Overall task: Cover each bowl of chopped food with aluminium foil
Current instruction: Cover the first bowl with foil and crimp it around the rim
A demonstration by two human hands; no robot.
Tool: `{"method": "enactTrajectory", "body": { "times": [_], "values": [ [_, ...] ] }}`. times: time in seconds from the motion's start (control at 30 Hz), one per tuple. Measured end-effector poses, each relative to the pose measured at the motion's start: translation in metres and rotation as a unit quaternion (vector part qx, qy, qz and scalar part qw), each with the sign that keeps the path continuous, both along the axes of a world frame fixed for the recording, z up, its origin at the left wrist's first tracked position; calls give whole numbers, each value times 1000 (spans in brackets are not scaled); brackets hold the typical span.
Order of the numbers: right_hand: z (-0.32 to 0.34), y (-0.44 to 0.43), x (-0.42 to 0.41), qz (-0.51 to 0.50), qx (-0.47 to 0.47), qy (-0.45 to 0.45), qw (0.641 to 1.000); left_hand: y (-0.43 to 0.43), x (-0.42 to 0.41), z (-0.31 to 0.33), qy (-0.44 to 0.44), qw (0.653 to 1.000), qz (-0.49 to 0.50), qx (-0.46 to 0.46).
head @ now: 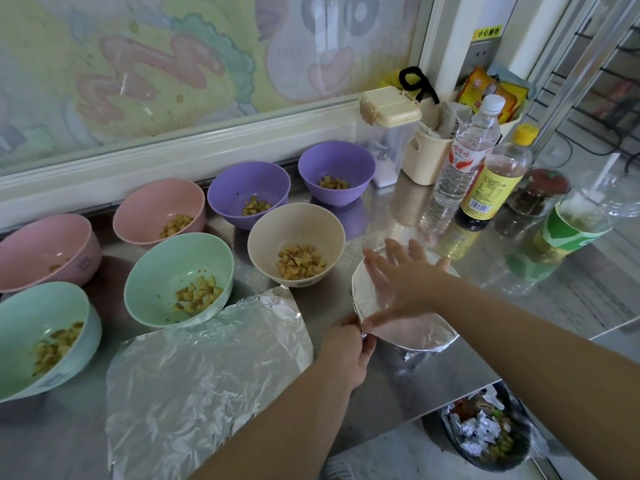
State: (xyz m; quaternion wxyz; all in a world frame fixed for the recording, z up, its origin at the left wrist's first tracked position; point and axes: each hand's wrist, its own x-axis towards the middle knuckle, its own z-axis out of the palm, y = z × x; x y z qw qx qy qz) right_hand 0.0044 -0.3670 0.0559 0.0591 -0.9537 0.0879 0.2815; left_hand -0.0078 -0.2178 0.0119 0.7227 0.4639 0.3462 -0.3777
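A foil-covered bowl (420, 336) stands near the counter's front right edge. My right hand (401, 271) lies flat on the foil top with fingers spread. My left hand (349, 348) grips the foil at the bowl's left rim. A loose sheet of aluminium foil (201, 372) lies on the counter to the left. Several uncovered bowls hold chopped food: a beige bowl (298, 216), two green bowls (162, 261) (31, 317), two pink bowls (149, 202) (38, 244) and two purple bowls (242, 181) (336, 161).
Behind the covered bowl stand a water bottle (464, 161), a yellow-capped sauce bottle (495, 181), a jar (536, 199) and a green cup (568, 230). A clear lidded container (388, 133) and cream caddy (426, 157) sit by the wall. A bin (485, 434) with foil scraps is below the counter edge.
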Motion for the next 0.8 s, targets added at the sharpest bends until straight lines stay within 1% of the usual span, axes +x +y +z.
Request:
{"method": "enactTrajectory", "body": {
  "times": [0.07, 0.13, 0.23, 0.3, 0.37, 0.4, 0.5, 0.6, 0.8],
  "values": [
    [-1, -1, 0, 1, -1, 0, 1000, -1, -3, -1, -25, 1000, -4, 9],
    [0, 0, 0, 0, 0, 2, 1000, -2, -6, -3, -70, 997, -17, 32],
    [1, 0, -1, -2, 0, 0, 1000, 0, -11, -4, -195, 977, -63, 50],
    [2, 1, -1, -4, 2, -1, 1000, 2, -14, -9, -293, 946, -123, 59],
    [3, 1, -1, -4, 2, -2, 1000, 5, -14, -20, -377, 895, -195, 136],
    [3, 2, -1, -5, 2, -3, 1000, 7, -13, -25, -403, 870, -228, 171],
    [5, 3, -2, -8, 3, -3, 1000, 10, -11, -40, -402, 839, -298, 213],
    [7, 4, -2, -10, 4, -1, 1000, 12, -12, -37, -428, 796, -349, 245],
    [7, 4, -2, -5, 0, -6, 1000, 12, -8, -36, -466, 781, -344, 232]
  ]
}}
